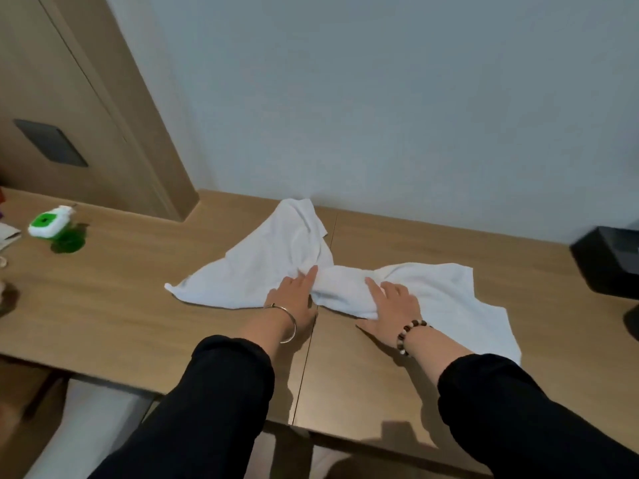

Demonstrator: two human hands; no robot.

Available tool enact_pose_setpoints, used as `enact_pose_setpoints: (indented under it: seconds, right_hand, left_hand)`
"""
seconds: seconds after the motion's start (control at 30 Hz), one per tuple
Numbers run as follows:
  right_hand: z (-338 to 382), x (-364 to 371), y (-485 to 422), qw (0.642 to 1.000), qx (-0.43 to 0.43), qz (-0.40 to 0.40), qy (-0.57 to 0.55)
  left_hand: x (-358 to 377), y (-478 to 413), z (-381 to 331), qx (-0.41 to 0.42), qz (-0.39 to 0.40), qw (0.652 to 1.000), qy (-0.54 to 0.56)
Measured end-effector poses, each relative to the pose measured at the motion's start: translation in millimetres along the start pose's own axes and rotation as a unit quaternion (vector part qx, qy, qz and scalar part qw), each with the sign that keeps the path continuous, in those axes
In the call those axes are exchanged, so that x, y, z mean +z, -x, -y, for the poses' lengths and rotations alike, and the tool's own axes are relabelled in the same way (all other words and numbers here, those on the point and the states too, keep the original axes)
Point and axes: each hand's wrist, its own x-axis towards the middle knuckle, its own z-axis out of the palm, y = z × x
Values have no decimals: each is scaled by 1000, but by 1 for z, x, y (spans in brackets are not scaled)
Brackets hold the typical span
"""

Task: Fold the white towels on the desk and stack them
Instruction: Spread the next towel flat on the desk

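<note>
Two white towels lie crumpled on the wooden desk [121, 305]. The left towel [269, 257] spreads from the back wall toward the front left. The right towel [442, 299] lies to the right, its left end bunched where the two meet. My left hand [294, 299] rests flat with straight fingers on the near edge of the left towel. My right hand [390, 305] lies on the bunched end of the right towel, index finger straight, the other fingers resting on the cloth. Both sleeves are black, each wrist wears a bracelet.
A green bottle with a white cap [55, 229] stands at the desk's left. A black object [608, 261] sits at the right edge. A wooden panel [86, 115] rises at the back left, with a grey wall behind. A seam [311, 340] splits the desktop.
</note>
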Motion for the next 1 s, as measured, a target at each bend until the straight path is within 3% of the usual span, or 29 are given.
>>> enact_pose_setpoints:
  seconds: [0.2, 0.37, 0.5, 0.7, 0.77, 0.9, 1.0]
  right_hand:
    - [1, 1, -53, 995, 12, -101, 5]
    - [-17, -19, -72, 998, -27, -13, -58]
    - [-18, -24, -65, 980, -15, -20, -195]
    - [13, -14, -16, 998, -11, -43, -52]
    - [23, -7, 3, 996, -14, -82, -19]
    - [37, 6, 42, 968, 5, -249, 38]
    - [38, 3, 67, 964, 10, -266, 5]
  left_hand:
    - [13, -46, 21, 16, -140, 990, -16]
    - [25, -51, 44, 33, -188, 982, -6]
    - [25, -29, 55, 26, -181, 983, -19]
    - [44, 35, 63, -13, -180, 984, -11]
    - [52, 57, 61, -20, -211, 977, -3]
    - [58, 95, 55, -14, -242, 969, -42]
    - [56, 115, 56, 36, -270, 950, -152]
